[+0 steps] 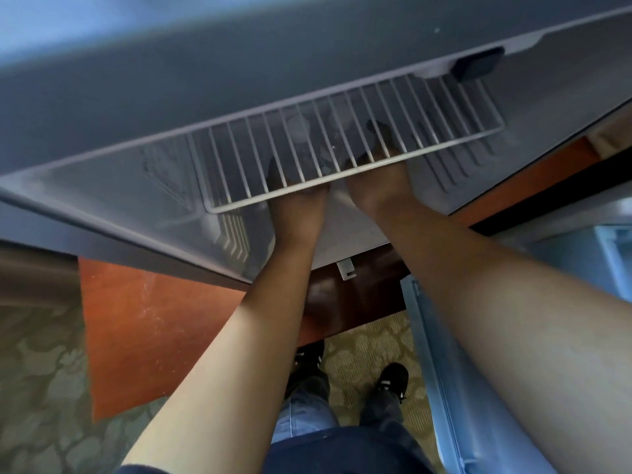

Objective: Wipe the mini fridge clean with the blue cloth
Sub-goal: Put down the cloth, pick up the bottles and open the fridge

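Note:
The mini fridge (239, 56) fills the top of the head view, seen from above with its inside open toward me. A white wire shelf (427, 111) lies across the opening, tilted. My left hand (297, 206) and my right hand (379, 186) reach in side by side under the shelf's front bar. The fingers of both hands curl up around that bar and show through the wires. No blue cloth is in view.
The fridge stands on an orange-brown wooden cabinet (143, 330). The open fridge door (478, 405) hangs at the lower right. A black knob (477, 65) sits at the fridge's upper right. Patterned carpet (37, 388) and my two black shoes (393, 379) lie below.

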A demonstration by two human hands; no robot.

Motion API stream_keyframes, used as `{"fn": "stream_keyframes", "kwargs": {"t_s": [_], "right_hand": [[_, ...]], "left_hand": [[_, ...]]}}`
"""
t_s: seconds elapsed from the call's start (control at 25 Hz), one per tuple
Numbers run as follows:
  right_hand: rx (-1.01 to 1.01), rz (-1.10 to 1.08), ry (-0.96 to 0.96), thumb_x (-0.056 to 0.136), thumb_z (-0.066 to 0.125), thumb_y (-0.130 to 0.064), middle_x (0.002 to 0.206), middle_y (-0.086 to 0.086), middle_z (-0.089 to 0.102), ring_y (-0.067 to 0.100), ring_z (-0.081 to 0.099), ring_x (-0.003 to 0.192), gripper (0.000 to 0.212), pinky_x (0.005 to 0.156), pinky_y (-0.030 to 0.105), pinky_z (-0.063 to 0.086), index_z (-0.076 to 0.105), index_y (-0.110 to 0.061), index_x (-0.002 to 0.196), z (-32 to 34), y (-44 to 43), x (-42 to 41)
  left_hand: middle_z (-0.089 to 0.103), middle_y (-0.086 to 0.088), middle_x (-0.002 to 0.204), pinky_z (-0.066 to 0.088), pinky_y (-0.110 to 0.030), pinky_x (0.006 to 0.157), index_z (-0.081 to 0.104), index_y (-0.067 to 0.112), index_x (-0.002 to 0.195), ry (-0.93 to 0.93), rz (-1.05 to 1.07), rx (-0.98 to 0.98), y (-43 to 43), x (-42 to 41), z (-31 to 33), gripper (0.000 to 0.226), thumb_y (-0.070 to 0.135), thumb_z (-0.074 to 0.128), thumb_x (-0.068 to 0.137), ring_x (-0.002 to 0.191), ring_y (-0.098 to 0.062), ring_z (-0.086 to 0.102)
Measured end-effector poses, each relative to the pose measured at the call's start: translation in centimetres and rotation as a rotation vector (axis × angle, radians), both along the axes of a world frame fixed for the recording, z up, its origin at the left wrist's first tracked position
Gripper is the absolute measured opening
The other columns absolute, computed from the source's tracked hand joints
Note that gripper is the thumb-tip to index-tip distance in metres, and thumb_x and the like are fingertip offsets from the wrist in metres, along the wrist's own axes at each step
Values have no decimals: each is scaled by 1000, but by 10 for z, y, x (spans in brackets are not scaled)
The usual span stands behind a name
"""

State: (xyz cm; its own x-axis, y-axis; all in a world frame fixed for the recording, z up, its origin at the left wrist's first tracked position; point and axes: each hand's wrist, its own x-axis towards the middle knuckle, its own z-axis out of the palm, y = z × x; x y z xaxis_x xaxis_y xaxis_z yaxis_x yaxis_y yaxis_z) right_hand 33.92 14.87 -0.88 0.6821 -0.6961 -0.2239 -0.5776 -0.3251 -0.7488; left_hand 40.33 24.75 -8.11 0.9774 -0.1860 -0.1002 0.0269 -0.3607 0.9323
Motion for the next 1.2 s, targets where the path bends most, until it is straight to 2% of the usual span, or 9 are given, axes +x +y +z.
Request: {"fn": "stream_keyframes", "kwargs": {"t_s": [0.12,0.2,0.28,0.52,0.64,0.8,0.88,1.04,1.2], "right_hand": [[60,-162,-61,98,59,-14,107,11,68,24,65,101,50,92,26,52,46,-8,146,11,20,-27],[65,-201,-34,97,58,-14,89,1,59,23,63,94,50,90,34,55,45,-14,145,18,34,-54],[90,-268,-79,96,58,-13,80,-6,54,21,62,90,48,92,37,56,48,-18,143,27,49,-75],[40,-216,-246,92,58,-15,102,2,67,23,67,97,37,94,44,56,61,-24,128,85,114,-164],[-57,-179,-351,93,59,-17,115,2,67,15,64,102,32,84,18,49,63,-28,123,133,146,-235],[-375,34,-540,95,62,-12,109,-2,61,1,58,92,22,79,-4,39,70,-21,113,199,193,-360],[-539,92,-586,93,63,-8,106,-1,61,2,56,93,19,87,1,42,73,-16,107,223,199,-418],[-795,-42,-591,88,63,-11,105,4,70,21,68,104,15,97,32,52,76,-12,97,245,159,-491],[-696,-4,-345,91,67,-17,108,6,70,25,68,105,18,94,27,47,74,-13,106,233,132,-518]], "left_hand": [[56,2,135,43,-24,99,49,7,143,232,-75,108,29,-33,2,68,29,76,85,126,-16,56],[54,4,133,37,-19,91,47,8,147,343,-152,111,55,-70,7,62,25,71,92,126,-15,54],[55,2,144,36,-20,98,46,12,151,409,-196,59,69,-102,18,60,23,68,96,134,-14,51],[69,0,131,48,-31,106,68,20,128,200,-211,-142,105,-173,107,31,18,66,98,128,-16,62],[76,3,119,55,-35,104,72,18,122,60,-274,-266,125,-235,160,27,20,68,96,115,-10,69],[80,6,92,58,-22,77,74,14,109,-61,-387,-413,143,-333,211,14,14,70,96,89,-3,75],[78,10,92,56,-23,79,74,17,107,-152,-456,-417,142,-373,234,13,12,68,96,89,-1,73],[71,12,126,51,-41,108,68,32,124,-391,-648,-374,129,-423,283,29,29,64,95,123,-16,65],[61,11,141,35,-27,114,62,32,137,-528,-800,-79,121,-457,303,34,31,52,105,138,-9,46]]}}
